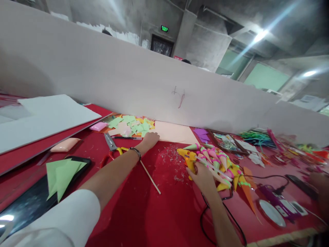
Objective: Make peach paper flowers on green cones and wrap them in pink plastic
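Note:
My right hand (202,175) is wrapped round a yellow hot glue gun (187,156), its nozzle pointing left and a clear glue stick at its back. Right behind it lies a heap of paper cones (218,157) in pink, yellow and green. My left hand (151,138) reaches forward to the left edge of a peach paper sheet (176,132), fingers curled down; what they hold, if anything, is hidden. Beside it are a dark pen (125,138) and green paper pieces (131,124). Scissors (111,142) and a thin wooden stick (151,178) lie by my left forearm.
A white board (51,113) leans in at the left, above a phone-like black device (28,195) bearing green paper. A white partition (128,79) closes the back. The gun's black cord (202,223) loops near a purple power strip (277,199). Another person's hand (318,181) is at far right.

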A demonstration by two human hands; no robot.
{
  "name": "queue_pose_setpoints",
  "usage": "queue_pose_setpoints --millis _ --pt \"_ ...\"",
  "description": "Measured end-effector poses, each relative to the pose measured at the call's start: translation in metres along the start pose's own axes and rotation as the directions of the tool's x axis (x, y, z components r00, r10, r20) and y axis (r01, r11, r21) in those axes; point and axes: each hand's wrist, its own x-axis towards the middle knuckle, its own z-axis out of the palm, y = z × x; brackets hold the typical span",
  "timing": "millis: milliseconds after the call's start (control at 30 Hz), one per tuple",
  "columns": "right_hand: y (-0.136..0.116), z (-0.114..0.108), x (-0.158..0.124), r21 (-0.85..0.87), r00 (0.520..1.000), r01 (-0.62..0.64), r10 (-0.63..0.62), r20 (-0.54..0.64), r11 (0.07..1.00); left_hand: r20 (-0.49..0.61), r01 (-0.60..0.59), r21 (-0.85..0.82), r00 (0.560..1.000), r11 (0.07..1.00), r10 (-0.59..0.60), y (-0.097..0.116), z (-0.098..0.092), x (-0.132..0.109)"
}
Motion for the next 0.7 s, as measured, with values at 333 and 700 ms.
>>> queue_pose_setpoints --millis 333,700 --pt "0.01 -0.004 0.001 0.089 0.997 -0.081 0.079 0.024 0.993 -0.391 0.117 -0.006 0.914 0.993 -0.11 -0.018 -0.081 -0.028" --pt "-0.028 -0.044 -0.055 0.182 0.937 0.055 -0.113 0.329 0.982 -0.759 0.105 -0.067 0.64 0.992 -0.119 -0.036 -0.157 -0.145"
